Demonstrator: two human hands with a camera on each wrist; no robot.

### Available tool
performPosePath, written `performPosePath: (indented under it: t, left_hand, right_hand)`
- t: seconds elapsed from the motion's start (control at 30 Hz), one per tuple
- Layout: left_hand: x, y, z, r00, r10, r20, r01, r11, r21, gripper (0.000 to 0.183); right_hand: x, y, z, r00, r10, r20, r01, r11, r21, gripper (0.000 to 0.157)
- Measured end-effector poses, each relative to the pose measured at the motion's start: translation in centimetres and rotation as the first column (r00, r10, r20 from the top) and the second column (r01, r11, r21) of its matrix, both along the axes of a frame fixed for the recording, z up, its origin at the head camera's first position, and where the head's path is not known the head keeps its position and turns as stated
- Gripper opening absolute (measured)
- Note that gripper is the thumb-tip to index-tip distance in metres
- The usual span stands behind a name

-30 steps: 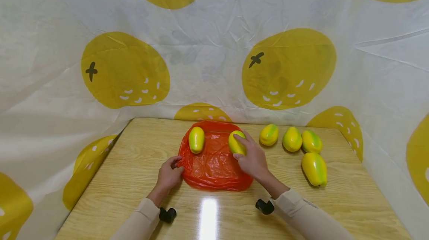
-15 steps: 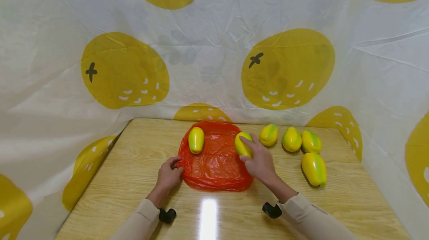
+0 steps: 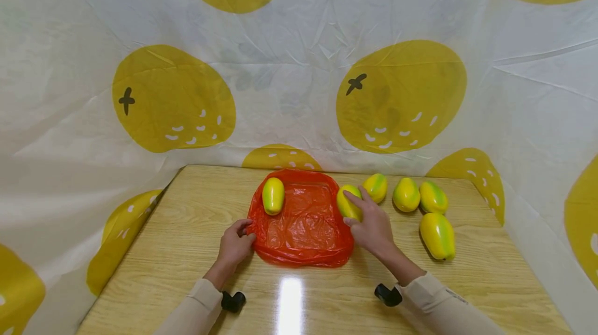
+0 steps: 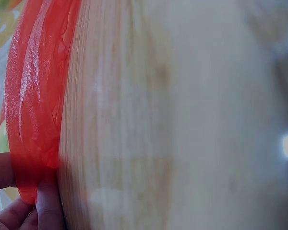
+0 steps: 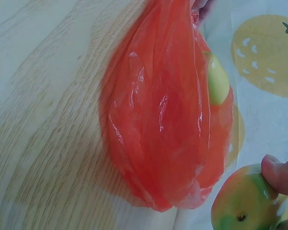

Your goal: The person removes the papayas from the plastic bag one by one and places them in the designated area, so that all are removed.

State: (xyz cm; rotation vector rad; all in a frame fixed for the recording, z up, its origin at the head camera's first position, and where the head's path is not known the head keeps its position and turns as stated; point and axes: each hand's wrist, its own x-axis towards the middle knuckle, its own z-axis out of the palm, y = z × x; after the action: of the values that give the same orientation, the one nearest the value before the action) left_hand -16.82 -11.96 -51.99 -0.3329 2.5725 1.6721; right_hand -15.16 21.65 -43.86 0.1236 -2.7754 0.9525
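A red plastic bag point(image 3: 299, 220) lies on the table with its mouth spread wide. Inside it, at the far left, rests a yellow papaya point(image 3: 273, 196). My left hand point(image 3: 236, 241) pinches the bag's left rim between thumb and fingers; the left wrist view shows the red film point(image 4: 36, 96) running up from those fingers. My right hand point(image 3: 374, 226) grips another papaya point(image 3: 349, 203), yellow with green, at the bag's right rim. In the right wrist view the thumb point(image 5: 278, 173) presses on this papaya's point(image 5: 245, 203) side, its dark stem end showing.
Right of the bag, several more papayas sit on the wooden table point(image 3: 187, 195): one point(image 3: 375, 188) just behind my right hand, two side by side, including this one point(image 3: 406, 195), and one point(image 3: 437, 236) nearer me. A fruit-print cloth point(image 3: 289, 91) hangs behind and at both sides.
My right hand has moved right with the papaya, from over the bag to its right rim. The left hand and the papaya in the bag stay put.
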Motion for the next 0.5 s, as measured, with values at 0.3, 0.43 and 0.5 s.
performPosePath:
  t: [0.3,0.43,0.5]
  left_hand:
    - [0.0,0.0,0.0,1.0,0.003,0.005,-0.003,1.0,-0.003,0.044]
    - [0.1,0.0,0.1,1.0,0.0,0.004,0.0,1.0,-0.001,0.044]
    - [0.1,0.0,0.1,1.0,-0.004,0.004,0.004,1.0,-0.001,0.044]
  right_hand:
    - [0.0,0.9,0.0,1.0,-0.016,0.008,0.016,1.0,0.027,0.065]
    - [0.0,1.2,0.1,1.0,-0.02,0.013,0.02,0.999,0.03,0.065]
    - [0.1,1.3,0.2,1.0,-0.026,0.012,0.025,0.999,0.036,0.065]
